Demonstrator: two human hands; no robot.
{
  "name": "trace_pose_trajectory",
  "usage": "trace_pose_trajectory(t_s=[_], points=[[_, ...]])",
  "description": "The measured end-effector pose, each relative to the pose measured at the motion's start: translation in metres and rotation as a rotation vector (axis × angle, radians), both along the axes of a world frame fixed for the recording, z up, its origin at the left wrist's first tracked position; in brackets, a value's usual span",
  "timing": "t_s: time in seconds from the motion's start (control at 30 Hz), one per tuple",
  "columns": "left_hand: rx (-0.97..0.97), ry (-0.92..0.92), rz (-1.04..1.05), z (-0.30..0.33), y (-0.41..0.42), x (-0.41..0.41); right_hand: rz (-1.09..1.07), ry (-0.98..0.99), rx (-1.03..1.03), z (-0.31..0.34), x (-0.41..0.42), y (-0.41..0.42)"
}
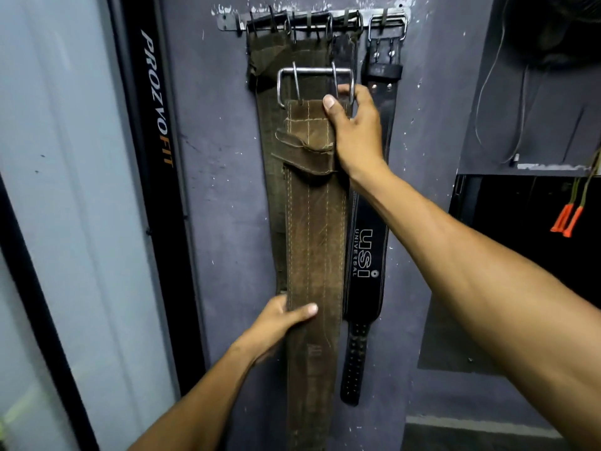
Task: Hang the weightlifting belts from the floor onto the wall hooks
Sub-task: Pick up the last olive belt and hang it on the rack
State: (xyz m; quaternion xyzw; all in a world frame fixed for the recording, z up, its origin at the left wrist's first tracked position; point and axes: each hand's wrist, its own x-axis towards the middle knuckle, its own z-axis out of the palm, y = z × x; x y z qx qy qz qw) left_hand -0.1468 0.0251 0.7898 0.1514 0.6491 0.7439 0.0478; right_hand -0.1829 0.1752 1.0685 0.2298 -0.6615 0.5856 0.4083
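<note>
A brown suede belt (313, 236) hangs upright in front of the grey wall, its steel buckle (314, 80) at the top, below the hook rail (312, 21). My right hand (354, 131) grips the belt's upper end and the right side of the buckle. Lower down, my left hand (279, 323) holds the belt's left edge, thumb across its front. Behind it an olive belt (270, 63) hangs from the rail. To the right hangs a black belt (366, 255) printed USI Universal, its buckle on the rail's right hooks.
A black frame post (159, 151) lettered PROZVOFIT stands left of the wall panel, with a glass pane (65, 190) beside it. At the right, cables (500, 92) dangle on the wall and orange handles (567, 219) hang by a dark opening.
</note>
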Motion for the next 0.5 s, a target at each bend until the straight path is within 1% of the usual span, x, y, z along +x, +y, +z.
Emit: trace_pose_trajectory(t_s=[0.13,0.2,0.23,0.33,0.37,0.43,0.5], points=[[0.371,0.131,0.031,0.099,0.012,-0.007,0.032,-0.099,0.051,-0.031,-0.008,-0.002],[0.495,0.177,0.092,0.15,0.013,-0.01,0.055,-0.131,0.092,-0.05,-0.008,-0.005],[0.504,0.189,0.146,0.17,0.012,-0.013,0.07,-0.137,0.104,-0.059,-0.008,-0.006],[0.368,0.211,0.318,0.194,0.011,-0.021,0.1,-0.132,0.085,-0.078,-0.008,-0.008],[0.346,0.218,0.337,0.193,0.012,-0.021,0.14,-0.144,0.047,-0.083,-0.007,-0.006],[0.344,0.246,0.335,0.186,0.015,-0.021,0.298,-0.19,-0.075,-0.1,-0.004,0.003],[0.365,0.272,0.337,0.183,0.015,-0.025,0.411,-0.244,-0.14,-0.13,0.0,0.01]])
